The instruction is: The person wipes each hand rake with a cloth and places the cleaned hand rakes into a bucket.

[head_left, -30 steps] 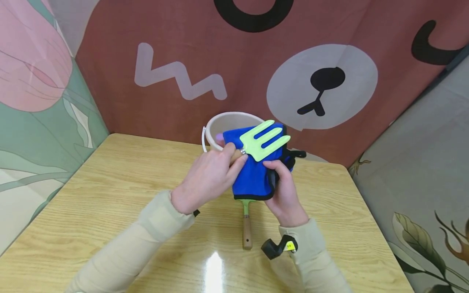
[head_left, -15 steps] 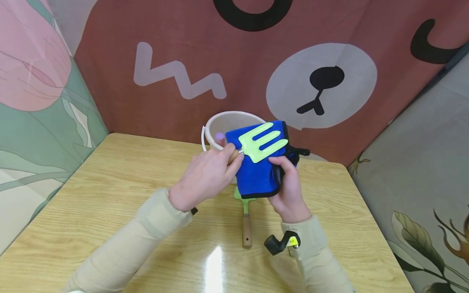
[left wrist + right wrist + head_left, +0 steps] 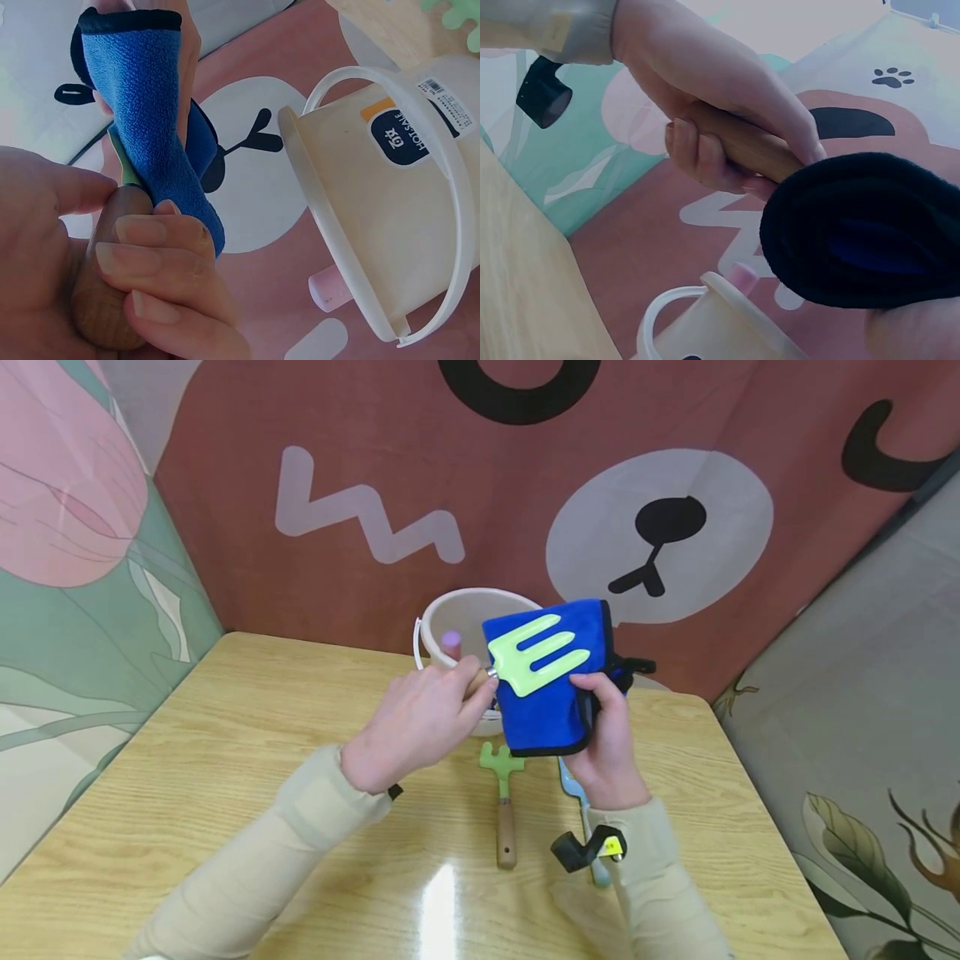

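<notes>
My left hand (image 3: 420,718) grips the wooden handle (image 3: 112,277) of a light green hand fork (image 3: 536,660). Its three tines lie over a folded blue cloth (image 3: 547,727) with black edging and a black loop. The cloth is in my right hand (image 3: 611,743), the thumb on its front and the fingers mostly hidden behind. From the right wrist view, the cloth's dark folded edge (image 3: 862,172) fills the near right, and the left hand's fingers are curled round the handle.
Behind the hands stands a white bucket (image 3: 442,610) with a purple-pink-ended object (image 3: 451,642) sticking up inside. On the wooden table (image 3: 285,827) lie a green-headed tool with a wooden handle (image 3: 506,835) and a light blue tool (image 3: 572,785), partly hidden by the right hand.
My right hand and the cloth have shifted right and slightly up, uncovering more of the green-headed tool and the light blue tool. The left hand with the hand fork has barely moved.
</notes>
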A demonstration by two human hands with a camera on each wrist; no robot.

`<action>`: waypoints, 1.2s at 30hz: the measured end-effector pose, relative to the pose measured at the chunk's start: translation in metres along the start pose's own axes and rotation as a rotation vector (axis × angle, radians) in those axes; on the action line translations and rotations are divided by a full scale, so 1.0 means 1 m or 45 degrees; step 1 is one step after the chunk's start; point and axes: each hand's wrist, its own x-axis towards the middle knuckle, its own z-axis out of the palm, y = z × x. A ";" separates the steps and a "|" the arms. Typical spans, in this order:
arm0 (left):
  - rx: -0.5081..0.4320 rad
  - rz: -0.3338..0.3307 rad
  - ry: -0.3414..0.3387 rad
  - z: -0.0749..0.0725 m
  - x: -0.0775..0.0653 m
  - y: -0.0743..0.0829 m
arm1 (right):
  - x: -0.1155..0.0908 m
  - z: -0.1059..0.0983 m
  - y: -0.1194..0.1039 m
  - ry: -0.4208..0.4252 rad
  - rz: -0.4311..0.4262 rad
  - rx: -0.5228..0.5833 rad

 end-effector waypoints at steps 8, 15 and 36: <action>-0.005 -0.003 -0.004 0.000 -0.001 0.000 | 0.002 -0.005 -0.005 0.010 -0.060 0.042; 0.003 -0.009 0.001 0.000 -0.001 -0.002 | 0.003 -0.011 -0.011 0.030 -0.093 -0.007; -0.072 -0.042 0.064 -0.014 -0.002 -0.006 | 0.007 -0.021 -0.023 0.054 -0.205 0.135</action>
